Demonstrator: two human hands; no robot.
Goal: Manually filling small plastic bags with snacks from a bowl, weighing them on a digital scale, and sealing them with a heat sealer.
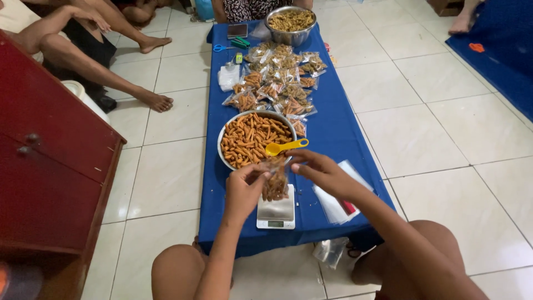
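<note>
My left hand (244, 189) and my right hand (322, 172) together hold a small clear plastic bag (275, 183) filled with orange stick snacks, pinching its top. The bag hangs just above a small white kitchen scale (276, 214) on the low blue table (333, 133). Right behind my hands stands a metal bowl (226, 133) full of the same orange snack sticks, with a yellow plastic scoop (284, 147) resting on its near rim.
Several filled clear bags (277, 78) lie in the table's middle, and a second metal bowl (290, 25) stands at the far end. Empty bags (338, 200) lie by my right hand. A red cabinet (50, 161) stands at left. Other people's legs (111, 66) rest at the far left.
</note>
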